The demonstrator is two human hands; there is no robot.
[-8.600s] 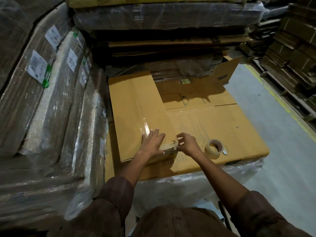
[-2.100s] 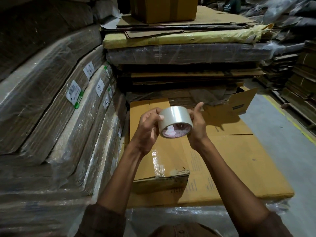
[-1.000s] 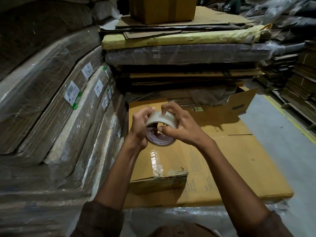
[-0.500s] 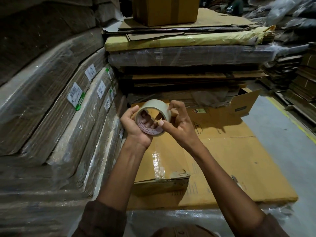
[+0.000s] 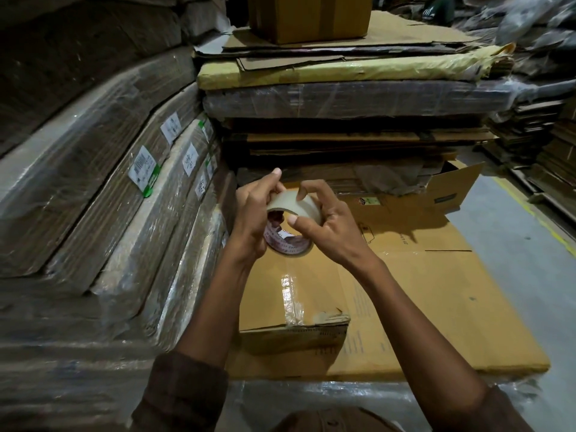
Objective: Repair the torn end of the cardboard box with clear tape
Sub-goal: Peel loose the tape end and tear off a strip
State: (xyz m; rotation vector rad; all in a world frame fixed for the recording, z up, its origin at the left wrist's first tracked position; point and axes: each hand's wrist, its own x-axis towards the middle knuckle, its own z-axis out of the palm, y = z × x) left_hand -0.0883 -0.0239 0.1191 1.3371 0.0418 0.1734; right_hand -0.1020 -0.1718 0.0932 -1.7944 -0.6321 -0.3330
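Observation:
A roll of clear tape (image 5: 288, 210) is held up in front of me, above the flattened cardboard box (image 5: 420, 300). My left hand (image 5: 254, 216) grips the roll from the left, fingers through its core. My right hand (image 5: 327, 222) curls over the roll's outer face, its fingertips pressed on the tape surface. The box's torn near end (image 5: 324, 319) sits below my wrists, ragged and lifted, with a shiny strip of tape (image 5: 288, 294) running up to it.
Shrink-wrapped bundles of flat cardboard (image 5: 109, 213) lean along the left. A tall stack of wrapped cardboard (image 5: 343, 98) with a brown box (image 5: 308, 17) on top stands behind. An open carton flap (image 5: 452, 188) rises at right. Grey floor with a yellow line (image 5: 536, 213) lies to the right.
Earlier both hands worked at the box's torn end with the roll lying on the box. The roll is now lifted, and over the last second it has been turned between both hands.

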